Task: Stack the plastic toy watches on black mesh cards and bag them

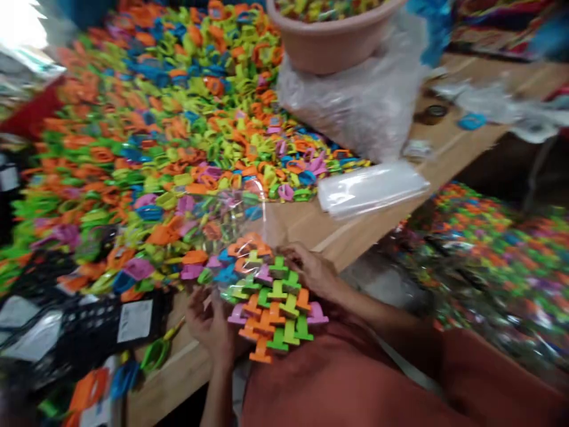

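the tub (331, 41) is cut off by the top edge, the label (134, 320) on that black crate (89, 335) is too blurred to read, and the left hand (208, 323) disappears partly behind the stack of plastic pieces (271, 308)!

pink basin (331, 41) | plastic sack (351, 101) | wooden table (462, 142) | heaped plastic pieces (146, 118)

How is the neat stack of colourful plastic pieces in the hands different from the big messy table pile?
The stack of fitted plastic pieces is small and tidy; the pile of loose plastic pieces is huge and jumbled. The stack sits between the left hand and right hand; the pile lies on the wooden table. Both show orange, green, pink and blue.
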Demonstrator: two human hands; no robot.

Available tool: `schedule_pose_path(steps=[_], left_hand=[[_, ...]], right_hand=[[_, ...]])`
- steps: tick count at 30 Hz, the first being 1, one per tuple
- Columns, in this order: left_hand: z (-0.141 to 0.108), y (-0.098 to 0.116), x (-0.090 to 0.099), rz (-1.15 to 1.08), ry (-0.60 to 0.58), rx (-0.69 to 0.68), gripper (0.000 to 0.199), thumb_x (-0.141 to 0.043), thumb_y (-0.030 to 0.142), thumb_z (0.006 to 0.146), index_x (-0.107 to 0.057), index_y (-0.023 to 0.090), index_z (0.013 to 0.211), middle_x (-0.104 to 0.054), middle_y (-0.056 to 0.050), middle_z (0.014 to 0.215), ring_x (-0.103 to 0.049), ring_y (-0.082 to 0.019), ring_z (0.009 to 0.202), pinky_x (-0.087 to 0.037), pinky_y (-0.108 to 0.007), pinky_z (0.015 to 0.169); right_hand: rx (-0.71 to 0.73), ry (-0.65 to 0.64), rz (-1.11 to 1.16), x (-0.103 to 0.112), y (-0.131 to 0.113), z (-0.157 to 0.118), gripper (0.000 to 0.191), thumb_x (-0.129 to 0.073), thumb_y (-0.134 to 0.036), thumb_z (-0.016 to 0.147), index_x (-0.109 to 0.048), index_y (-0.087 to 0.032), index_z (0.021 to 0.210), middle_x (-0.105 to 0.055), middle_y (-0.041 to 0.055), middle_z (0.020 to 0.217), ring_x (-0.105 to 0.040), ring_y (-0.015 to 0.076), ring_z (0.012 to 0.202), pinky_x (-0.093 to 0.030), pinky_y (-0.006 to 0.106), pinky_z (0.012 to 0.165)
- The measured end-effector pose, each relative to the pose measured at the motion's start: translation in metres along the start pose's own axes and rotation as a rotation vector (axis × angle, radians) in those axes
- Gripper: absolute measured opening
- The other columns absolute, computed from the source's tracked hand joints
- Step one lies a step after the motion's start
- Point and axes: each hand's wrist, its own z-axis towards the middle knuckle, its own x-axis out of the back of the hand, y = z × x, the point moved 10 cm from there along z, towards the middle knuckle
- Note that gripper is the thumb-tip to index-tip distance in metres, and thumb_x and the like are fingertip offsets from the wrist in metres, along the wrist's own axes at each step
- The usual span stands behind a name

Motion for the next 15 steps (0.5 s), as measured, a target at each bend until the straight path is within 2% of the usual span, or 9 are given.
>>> schedule_pose_path(steps=[2,3,5,7,9,11,15], left_hand=[[-0.002,0.006,0.015,0.042,0.077,-0.104,0.028,-0.074,0.037,0.089,-0.062,0.019,0.106,-0.068,-0.004,0.102,-0.068,-0.016,0.084,-0.056,-0.028,0.069],[-0.005,0.013,0.016,0.086,0.066,-0.189,0.023,-0.073,0.034,0.089,-0.063,0.020,0.103,-0.068,-0.004,0.101,-0.068,-0.017,0.086,-0.056,-0.029,0.072],[-0.014,0.029,0.011,0.186,-0.007,-0.371,0.011,-0.072,0.028,0.090,-0.067,0.020,0.096,-0.069,-0.003,0.094,-0.068,-0.018,0.087,-0.057,-0.031,0.077],[-0.022,0.040,0.005,0.230,-0.098,-0.480,0.003,-0.071,0.021,0.091,-0.069,0.020,0.094,-0.069,-0.002,0.089,-0.068,-0.017,0.085,-0.057,-0.032,0.079],[-0.026,0.047,0.003,0.218,-0.159,-0.504,0.006,-0.069,0.017,0.092,-0.070,0.021,0.096,-0.070,-0.001,0.088,-0.069,-0.017,0.083,-0.057,-0.031,0.077],[-0.028,0.052,-0.001,0.200,-0.199,-0.497,0.009,-0.066,0.015,0.093,-0.070,0.022,0.099,-0.070,-0.002,0.088,-0.069,-0.017,0.083,-0.056,-0.030,0.075],[-0.032,0.065,-0.008,0.171,-0.267,-0.502,0.014,-0.062,0.011,0.095,-0.068,0.022,0.102,-0.069,-0.002,0.089,-0.067,-0.016,0.083,-0.055,-0.028,0.074]], right_hand=[[0.094,0.027,0.002,0.003,-0.007,0.001,0.017,-0.055,-0.031,0.103,-0.069,-0.024,0.109,-0.077,0.0042,0.098,-0.073,0.0180,0.088,-0.056,0.030,0.077],[0.151,0.058,0.005,0.007,-0.010,0.000,0.018,-0.055,-0.032,0.103,-0.070,-0.023,0.106,-0.077,0.0051,0.098,-0.073,0.0182,0.089,-0.057,0.031,0.079],[0.233,0.122,0.010,0.015,-0.016,-0.006,0.019,-0.057,-0.032,0.102,-0.072,-0.022,0.104,-0.076,0.0068,0.101,-0.072,0.0184,0.093,-0.058,0.030,0.080],[0.225,0.182,0.006,0.023,-0.014,-0.010,0.017,-0.060,-0.032,0.100,-0.072,-0.022,0.106,-0.076,0.0064,0.100,-0.072,0.0175,0.090,-0.058,0.028,0.073],[0.187,0.217,-0.025,0.028,-0.014,-0.013,0.016,-0.061,-0.032,0.099,-0.072,-0.022,0.107,-0.077,0.0043,0.095,-0.072,0.0162,0.080,-0.058,0.026,0.066],[0.208,0.217,-0.074,0.031,-0.021,-0.014,0.015,-0.060,-0.030,0.100,-0.072,-0.023,0.103,-0.077,0.0030,0.090,-0.072,0.0159,0.076,-0.058,0.026,0.067],[0.402,0.238,-0.154,0.043,-0.048,-0.023,0.019,-0.053,-0.019,0.102,-0.071,-0.022,0.097,-0.074,0.0056,0.093,-0.071,0.0176,0.086,-0.058,0.031,0.075]])
